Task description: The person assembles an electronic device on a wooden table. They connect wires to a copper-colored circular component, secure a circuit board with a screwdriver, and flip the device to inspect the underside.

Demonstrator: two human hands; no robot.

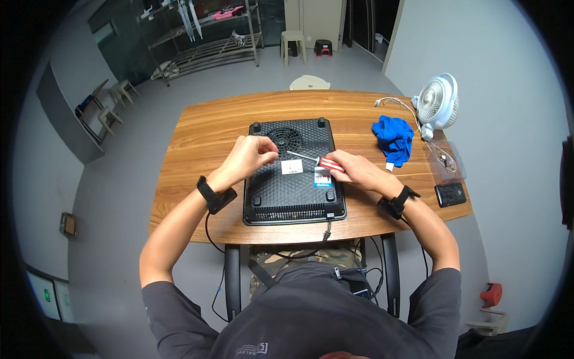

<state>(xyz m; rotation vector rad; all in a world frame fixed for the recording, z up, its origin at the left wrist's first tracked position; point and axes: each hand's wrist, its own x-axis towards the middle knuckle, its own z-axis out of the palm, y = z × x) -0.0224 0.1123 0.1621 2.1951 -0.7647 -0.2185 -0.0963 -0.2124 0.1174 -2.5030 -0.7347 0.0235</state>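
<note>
A black induction cooker (263, 186) lies upside down on the table, its round fan grille, corner feet and labels facing up. My right hand (360, 172) is closed around the red and white handle of a screwdriver (329, 164). The metal shaft points left, with its tip over the cooker's underside near the fan grille. Above the left part of the cooker, my left hand (251, 157) has its thumb and fingers pinched together close to the grille. What it holds, if anything, is too small to make out.
The wooden table (206, 140) also bears a blue cloth (393, 139), a white fan (437, 103), a clear plastic tray (443, 161) with small items and a black rectangular case (450, 194) on the right. The cooker's power cord (327, 230) drops over the near edge.
</note>
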